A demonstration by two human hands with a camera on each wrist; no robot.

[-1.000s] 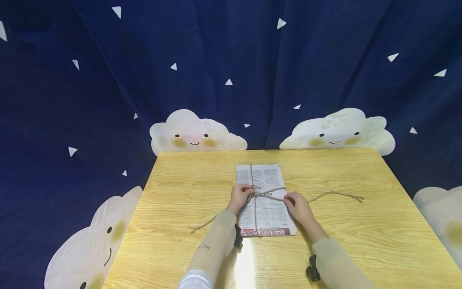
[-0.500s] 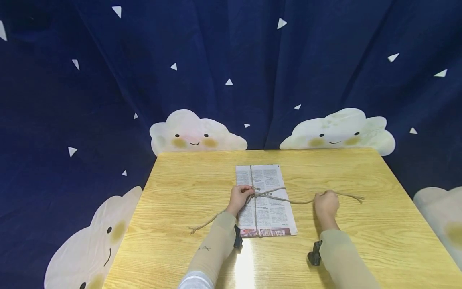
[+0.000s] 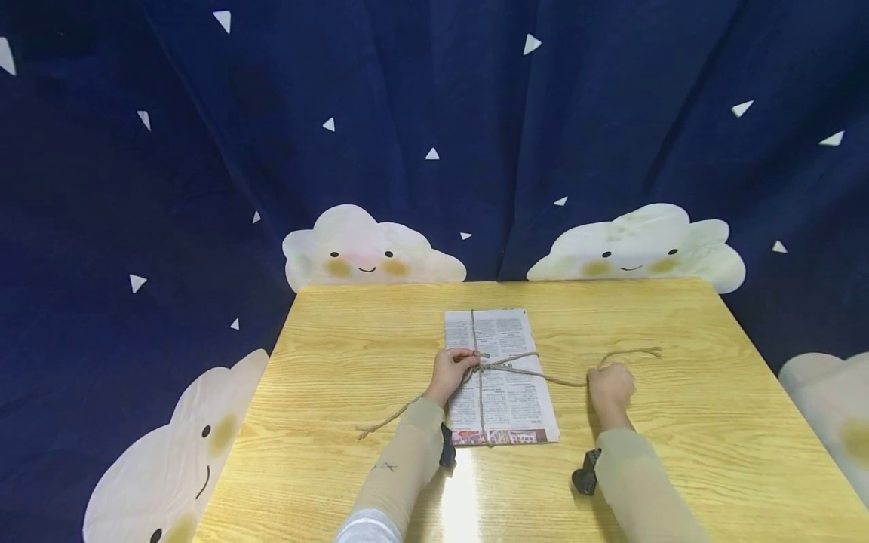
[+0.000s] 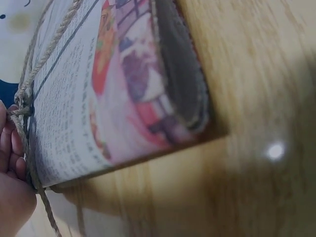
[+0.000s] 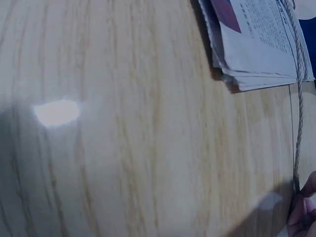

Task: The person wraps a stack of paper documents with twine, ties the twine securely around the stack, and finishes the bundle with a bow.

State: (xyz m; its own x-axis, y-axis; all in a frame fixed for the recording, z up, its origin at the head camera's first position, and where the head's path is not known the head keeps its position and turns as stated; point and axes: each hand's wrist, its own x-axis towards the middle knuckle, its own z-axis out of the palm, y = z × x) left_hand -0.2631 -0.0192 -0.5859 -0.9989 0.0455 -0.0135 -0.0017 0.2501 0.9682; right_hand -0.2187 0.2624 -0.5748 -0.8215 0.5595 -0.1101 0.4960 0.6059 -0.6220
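Note:
A folded stack of newspaper (image 3: 516,411) lies on the wooden table, bound lengthwise and crosswise with brown twine (image 3: 480,407). At the crossing near its middle, my left hand (image 3: 449,373) pinches the twine beside the knot; the left wrist view shows the fingertips on the knot (image 4: 22,106). To the right of the stack, my right hand (image 3: 612,388) grips a long twine end, which runs fairly straight from the knot to the fingers. In the right wrist view that strand (image 5: 299,123) passes over the newspaper's edge (image 5: 261,81) to the hand, which is partly out of frame.
A loose twine tail (image 3: 380,426) lies left of the stack, and another tail (image 3: 631,351) extends beyond my right hand. Behind the wooden table (image 3: 713,422) hangs a dark blue curtain (image 3: 434,90) with white triangles and clouds.
My right hand has moved right from the newspaper's edge along the twine and now holds it farther out, its free tail drawn in slightly. The left hand stays at the knot.

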